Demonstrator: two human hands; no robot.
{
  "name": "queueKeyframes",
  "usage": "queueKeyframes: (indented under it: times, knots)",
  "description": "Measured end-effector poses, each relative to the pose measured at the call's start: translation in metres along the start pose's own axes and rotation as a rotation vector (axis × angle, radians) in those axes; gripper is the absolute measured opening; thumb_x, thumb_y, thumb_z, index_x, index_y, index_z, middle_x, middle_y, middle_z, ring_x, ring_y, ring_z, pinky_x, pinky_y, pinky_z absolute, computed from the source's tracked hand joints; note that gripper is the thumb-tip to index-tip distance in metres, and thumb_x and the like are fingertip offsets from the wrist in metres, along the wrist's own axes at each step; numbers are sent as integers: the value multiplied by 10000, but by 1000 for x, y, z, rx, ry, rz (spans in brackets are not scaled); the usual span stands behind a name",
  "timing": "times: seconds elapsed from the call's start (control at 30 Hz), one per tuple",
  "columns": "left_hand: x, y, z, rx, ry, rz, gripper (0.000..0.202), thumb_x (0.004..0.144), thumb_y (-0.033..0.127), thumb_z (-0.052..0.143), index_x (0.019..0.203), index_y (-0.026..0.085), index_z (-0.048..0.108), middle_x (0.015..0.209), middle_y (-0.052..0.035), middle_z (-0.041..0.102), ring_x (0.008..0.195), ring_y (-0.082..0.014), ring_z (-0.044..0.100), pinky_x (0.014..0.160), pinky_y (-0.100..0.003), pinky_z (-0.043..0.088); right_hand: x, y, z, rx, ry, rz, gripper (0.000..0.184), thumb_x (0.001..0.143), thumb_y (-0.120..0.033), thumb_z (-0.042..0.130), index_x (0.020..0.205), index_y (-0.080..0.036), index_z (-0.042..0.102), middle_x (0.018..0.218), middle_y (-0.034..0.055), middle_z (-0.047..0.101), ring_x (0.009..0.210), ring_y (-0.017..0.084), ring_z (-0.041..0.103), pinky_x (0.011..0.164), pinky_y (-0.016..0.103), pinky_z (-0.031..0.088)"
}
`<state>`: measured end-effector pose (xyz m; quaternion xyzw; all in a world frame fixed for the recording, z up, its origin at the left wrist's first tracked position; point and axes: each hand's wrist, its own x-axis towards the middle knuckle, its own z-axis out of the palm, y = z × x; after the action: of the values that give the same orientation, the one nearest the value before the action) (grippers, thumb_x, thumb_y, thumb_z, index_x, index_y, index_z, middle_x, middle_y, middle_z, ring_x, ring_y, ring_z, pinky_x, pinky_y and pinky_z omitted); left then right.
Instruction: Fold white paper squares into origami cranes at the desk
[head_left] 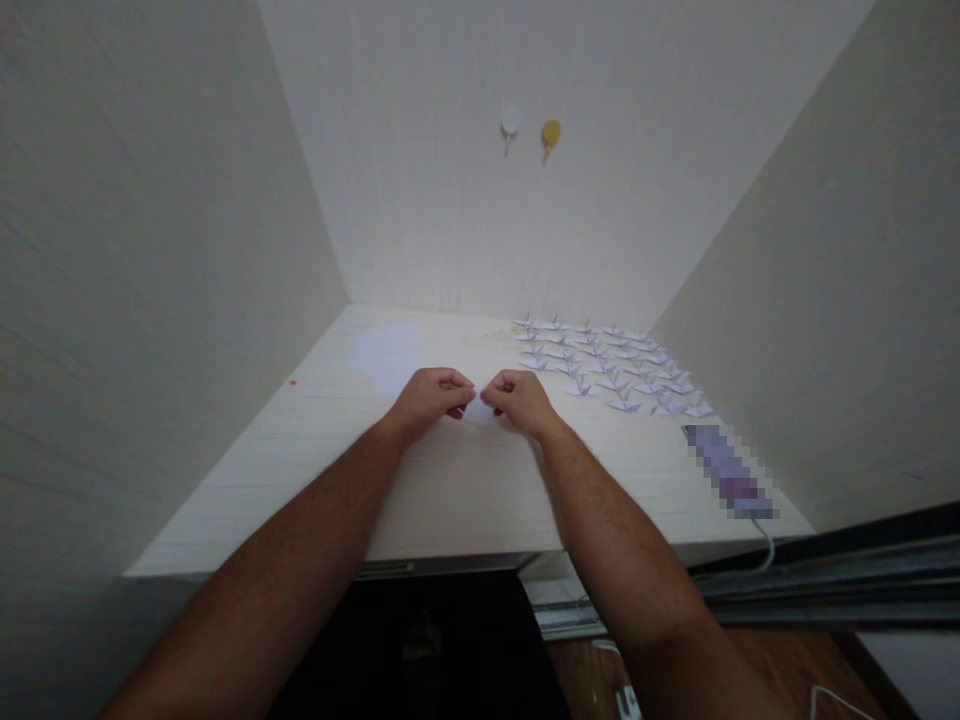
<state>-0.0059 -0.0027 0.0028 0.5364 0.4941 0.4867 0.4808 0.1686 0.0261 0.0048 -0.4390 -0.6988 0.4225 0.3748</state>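
A small piece of white paper [478, 411] is held between my two hands, just above the middle of the white desk. My left hand [439, 392] pinches its left upper edge between thumb and fingers. On the other side my right hand [515, 396] pinches the right upper edge in the same way. Folds in the paper are too small to make out. Several folded white paper cranes [577, 387] stand in rows to the right of my right hand. Loose white paper [386, 350] lies on the desk beyond my left hand.
The white desk [300, 480] is walled in on three sides. A blurred-out, phone-like object [727, 470] with a white cable [769, 548] lies near its right front edge. A small red spot [292, 383] is at the left. Two hooks, white [511, 122] and yellow [551, 132], are on the back wall.
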Motion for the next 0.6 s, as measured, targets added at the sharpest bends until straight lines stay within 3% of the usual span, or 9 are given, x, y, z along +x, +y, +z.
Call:
queueKeyframes:
  times: [0.43,0.6]
  knots:
    - [0,2,1,97,22,51,130,639,275,705,643,150,668,533,-30,615,474,-128,538,486,-253,436,-1,-5,1,19,-11,24,92,680,-220,635,639,-141,614,532,-12,586,478,83,523,453,180,384]
    - [-2,6,4,186,138,69,71,632,224,660,604,160,650,483,7,564,456,-108,486,459,-226,361,-1,-2,1,-12,-35,24,189,718,-320,651,655,-147,612,571,5,616,488,91,549,466,190,411]
